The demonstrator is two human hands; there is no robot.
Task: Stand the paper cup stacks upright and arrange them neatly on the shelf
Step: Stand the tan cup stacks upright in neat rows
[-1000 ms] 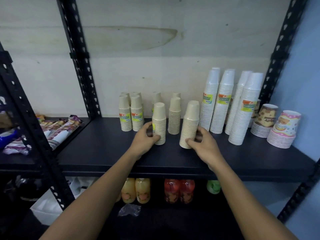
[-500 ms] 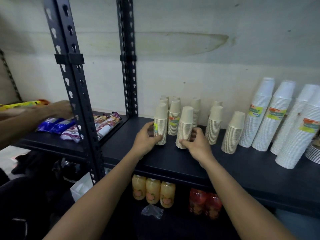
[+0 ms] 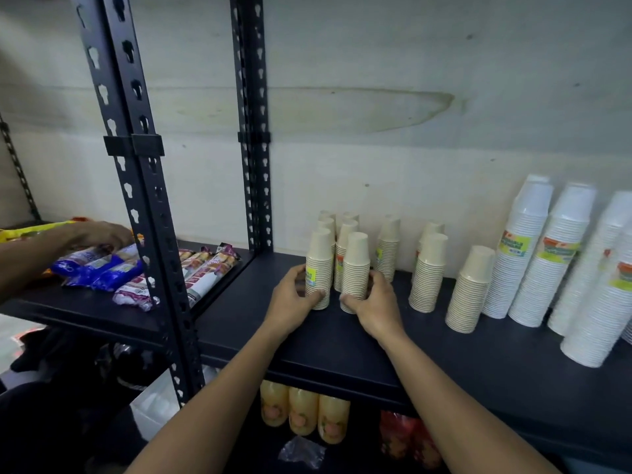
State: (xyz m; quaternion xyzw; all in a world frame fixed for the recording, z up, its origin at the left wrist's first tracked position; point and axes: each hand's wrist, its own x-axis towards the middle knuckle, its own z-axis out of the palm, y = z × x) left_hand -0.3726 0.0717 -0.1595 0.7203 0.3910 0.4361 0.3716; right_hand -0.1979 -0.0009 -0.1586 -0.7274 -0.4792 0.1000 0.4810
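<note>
**Two beige stacks pushed in against the left cluster**

Half a second ago my two front stacks stood a little apart; now they sit side by side, almost touching, tucked up against the beige stacks behind them. Both my forearms reach up and forward over the front lip of the black shelf. My left hand curls round the base of the left front stack, thumb in front, fingers wrapped to the outer side, closed on it. My right hand does the same on the right front stack, fingertips pinching low at its foot, the palm cupped to its right. Both stacks stand upright, mouths down.

Ahead of my knuckles the shelf surface is bare right out to the front edge. To the right, three more beige stacks stand apart from one another with dark gaps between, the nearest one leaning slightly. Past those the tall white cup stacks crowd the right end. Behind my pair, further beige stacks run back to the wall. To the left, the upright post bounds this bay; beyond it another person's hand rests on snack packets.
</note>
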